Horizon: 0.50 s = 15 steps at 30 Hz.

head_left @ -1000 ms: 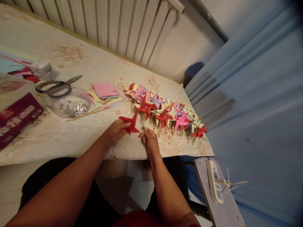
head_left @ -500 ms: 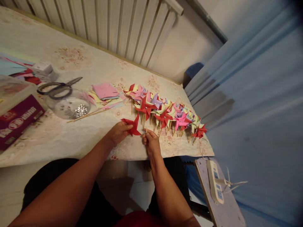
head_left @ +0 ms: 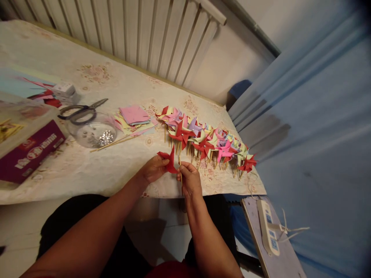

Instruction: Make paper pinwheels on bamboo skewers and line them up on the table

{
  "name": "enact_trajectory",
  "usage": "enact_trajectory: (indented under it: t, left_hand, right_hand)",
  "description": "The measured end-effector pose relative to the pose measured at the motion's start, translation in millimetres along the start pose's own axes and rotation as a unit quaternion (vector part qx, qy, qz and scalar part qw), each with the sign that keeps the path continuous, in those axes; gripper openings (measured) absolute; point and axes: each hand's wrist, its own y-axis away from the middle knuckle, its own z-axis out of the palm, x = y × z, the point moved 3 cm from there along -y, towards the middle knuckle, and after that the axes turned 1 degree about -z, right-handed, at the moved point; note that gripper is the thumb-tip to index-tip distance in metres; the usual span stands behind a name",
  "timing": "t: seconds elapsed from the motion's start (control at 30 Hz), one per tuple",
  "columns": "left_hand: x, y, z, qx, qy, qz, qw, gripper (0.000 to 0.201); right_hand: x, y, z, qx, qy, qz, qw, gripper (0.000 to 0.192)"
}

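I'm pinching red paper pinwheel (head_left: 169,161) in left hand (head_left: 153,170), gripping thin wooden stick (head_left: 180,170) in right hand (head_left: 189,181), both touching above table edge (head_left: 87,189), finished pinwheel row (head_left: 208,141) lying just beyond.

purple box (head_left: 27,154): cut by left edge, print too blurred to read | wooden stick (head_left: 180,170): lower part hidden in right hand (head_left: 189,181) | glass bowl (head_left: 92,133): contents too small to tell | far pinwheel row (head_left: 208,139): sticks mostly hidden
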Motion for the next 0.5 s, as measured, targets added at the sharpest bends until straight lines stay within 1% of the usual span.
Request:
enact_trajectory:
  t: [0.1,0.23,0.4,0.5]
  left_hand:
    - [-1,1,1.3,-0.019,-0.006,0.000,1.000,0.020]
    - [-1,1,3.2,-0.029,-0.005,-0.008,1.000,0.025]
    - [0,2,5.5,-0.030,0.008,0.000,1.000,0.024]
    - [2,3,8.0,-0.044,0.009,-0.001,0.999,0.023]
  right_hand:
    - [-1,4,6,0.010,0.006,-0.005,1.000,0.025]
    - [0,8,14,0.000,0.016,-0.017,1.000,0.022]
    - [0,10,18,-0.003,0.037,-0.030,0.999,0.019]
    - [-1,11,20,-0.007,0.046,-0.035,0.998,0.019]
